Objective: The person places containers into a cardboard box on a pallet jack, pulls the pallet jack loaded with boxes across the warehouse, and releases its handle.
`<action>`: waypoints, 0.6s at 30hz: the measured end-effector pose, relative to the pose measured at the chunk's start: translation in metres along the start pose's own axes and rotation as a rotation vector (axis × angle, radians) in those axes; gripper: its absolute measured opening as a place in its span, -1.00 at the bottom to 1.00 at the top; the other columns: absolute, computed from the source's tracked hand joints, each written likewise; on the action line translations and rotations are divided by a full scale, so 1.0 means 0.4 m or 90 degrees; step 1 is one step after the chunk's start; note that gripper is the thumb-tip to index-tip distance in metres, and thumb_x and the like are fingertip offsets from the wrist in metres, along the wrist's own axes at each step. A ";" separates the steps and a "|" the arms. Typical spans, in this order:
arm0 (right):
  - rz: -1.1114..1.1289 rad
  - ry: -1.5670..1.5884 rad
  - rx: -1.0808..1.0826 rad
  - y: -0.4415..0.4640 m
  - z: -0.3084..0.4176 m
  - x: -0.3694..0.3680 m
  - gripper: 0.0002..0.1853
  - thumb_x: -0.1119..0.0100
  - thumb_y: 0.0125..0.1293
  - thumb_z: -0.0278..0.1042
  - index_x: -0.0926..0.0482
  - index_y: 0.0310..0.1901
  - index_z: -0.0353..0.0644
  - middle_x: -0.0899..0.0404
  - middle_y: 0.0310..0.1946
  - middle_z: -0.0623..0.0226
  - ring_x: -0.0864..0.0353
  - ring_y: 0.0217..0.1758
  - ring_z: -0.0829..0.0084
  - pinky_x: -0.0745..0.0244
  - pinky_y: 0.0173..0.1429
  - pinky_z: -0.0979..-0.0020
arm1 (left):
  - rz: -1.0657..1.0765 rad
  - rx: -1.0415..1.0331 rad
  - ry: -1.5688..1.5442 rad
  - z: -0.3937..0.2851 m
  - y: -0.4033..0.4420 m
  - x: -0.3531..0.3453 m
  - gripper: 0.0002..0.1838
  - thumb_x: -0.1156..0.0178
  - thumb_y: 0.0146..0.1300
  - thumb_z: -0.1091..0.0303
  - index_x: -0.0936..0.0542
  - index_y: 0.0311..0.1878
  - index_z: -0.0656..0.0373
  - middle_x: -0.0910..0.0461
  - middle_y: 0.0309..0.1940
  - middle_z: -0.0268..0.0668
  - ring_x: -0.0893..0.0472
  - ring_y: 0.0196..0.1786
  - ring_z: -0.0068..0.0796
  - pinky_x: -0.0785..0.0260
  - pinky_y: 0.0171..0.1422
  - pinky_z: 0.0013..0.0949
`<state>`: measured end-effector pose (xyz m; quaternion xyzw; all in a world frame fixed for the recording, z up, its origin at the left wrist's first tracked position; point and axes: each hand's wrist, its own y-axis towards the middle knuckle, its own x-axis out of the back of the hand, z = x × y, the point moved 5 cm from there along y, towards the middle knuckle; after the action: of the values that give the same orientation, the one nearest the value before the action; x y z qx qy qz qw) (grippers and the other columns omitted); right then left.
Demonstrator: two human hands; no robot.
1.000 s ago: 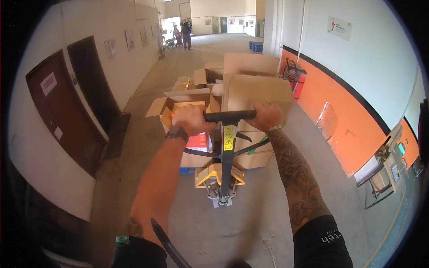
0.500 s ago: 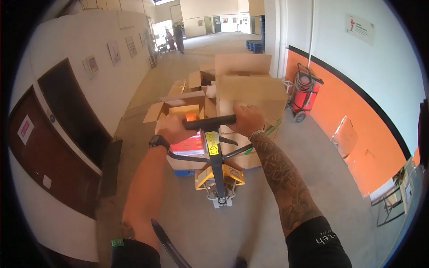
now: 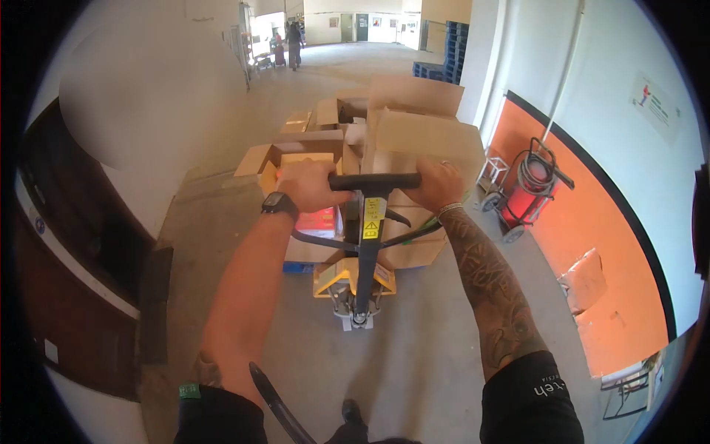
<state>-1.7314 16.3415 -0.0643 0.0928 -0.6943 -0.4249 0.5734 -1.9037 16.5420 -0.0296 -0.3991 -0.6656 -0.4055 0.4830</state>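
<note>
Two hands, your left hand [image 3: 312, 186] and right hand [image 3: 441, 185], reach forward side by side, backs upward. Each curls tightly around one end of the black handle [image 3: 375, 182].

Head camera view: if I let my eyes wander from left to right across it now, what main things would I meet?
Brown door → left hand → black handle bar → right hand → red wheeled unit with a coiled hose → white wall sign.
</note>
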 end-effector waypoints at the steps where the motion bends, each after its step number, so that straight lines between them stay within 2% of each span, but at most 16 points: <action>1: 0.025 0.000 -0.006 0.019 -0.023 -0.038 -0.53 -0.51 0.00 0.20 -0.54 -0.41 0.00 -0.66 -0.53 0.26 -0.71 -0.37 0.12 -0.55 -0.18 0.11 | 0.020 -0.007 -0.019 0.007 0.039 -0.012 -0.43 -0.42 0.03 -0.31 -0.74 -0.26 0.07 -0.76 -0.30 -0.11 -0.74 -0.14 -0.03 -0.55 0.01 -0.05; 7: -0.001 -0.011 0.000 0.198 -0.077 -0.283 -0.54 -0.51 -0.01 0.22 -0.55 -0.42 0.02 -0.67 -0.52 0.25 -0.71 -0.38 0.10 -0.55 -0.20 0.12 | 0.032 0.004 -0.010 0.185 0.303 -0.086 -0.38 -0.43 0.01 -0.33 -0.76 -0.25 0.13 -0.75 -0.31 -0.06 -0.74 -0.15 -0.01 -0.55 0.02 -0.03; 8: -0.052 0.033 0.007 0.237 -0.078 -0.319 -0.46 -0.56 -0.05 0.26 -0.50 -0.48 -0.01 -0.61 -0.57 0.21 -0.67 -0.41 0.04 -0.50 -0.25 0.02 | 0.006 -0.002 -0.016 0.224 0.350 -0.096 -0.35 -0.44 -0.02 -0.35 -0.76 -0.28 0.15 -0.74 -0.34 -0.06 -0.73 -0.17 0.00 -0.55 -0.01 -0.03; 11: 0.009 0.016 -0.024 0.370 -0.101 -0.460 -0.48 -0.56 -0.04 0.25 -0.51 -0.47 0.00 -0.61 -0.57 0.22 -0.67 -0.42 0.05 -0.51 -0.25 0.02 | -0.042 -0.014 -0.020 0.339 0.502 -0.115 -0.34 -0.45 -0.04 -0.36 -0.75 -0.31 0.16 -0.73 -0.36 -0.04 -0.72 -0.21 0.01 -0.54 -0.07 -0.04; 15: -0.048 0.033 0.005 0.520 -0.118 -0.640 -0.49 -0.56 -0.04 0.23 -0.52 -0.47 0.01 -0.62 -0.57 0.23 -0.67 -0.43 0.04 -0.51 -0.25 0.03 | -0.109 -0.036 -0.016 0.476 0.692 -0.128 -0.27 -0.40 0.04 -0.44 -0.73 -0.37 0.21 -0.71 -0.42 -0.02 -0.71 -0.27 0.01 -0.53 -0.12 -0.05; 16: -0.030 0.021 -0.001 0.542 -0.129 -0.683 -0.50 -0.56 -0.04 0.23 -0.52 -0.47 0.01 -0.62 -0.57 0.23 -0.67 -0.43 0.04 -0.52 -0.25 0.03 | -0.034 0.006 -0.007 0.507 0.750 -0.143 -0.23 -0.31 0.11 -0.50 -0.73 -0.38 0.21 -0.71 -0.41 -0.03 -0.71 -0.25 -0.01 -0.53 -0.11 -0.04; 18: -0.035 0.007 0.012 0.641 -0.152 -0.776 -0.50 -0.55 -0.04 0.23 -0.53 -0.47 0.01 -0.62 -0.57 0.23 -0.68 -0.42 0.04 -0.52 -0.26 0.03 | -0.051 0.034 -0.021 0.581 0.860 -0.173 -0.22 -0.28 0.13 -0.52 -0.73 -0.37 0.20 -0.72 -0.40 -0.04 -0.71 -0.24 -0.01 -0.52 -0.11 -0.04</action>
<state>-1.4852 16.6628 -0.1097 0.1199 -0.6923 -0.4336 0.5642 -1.6456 16.8688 -0.0909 -0.3654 -0.6996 -0.3998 0.4661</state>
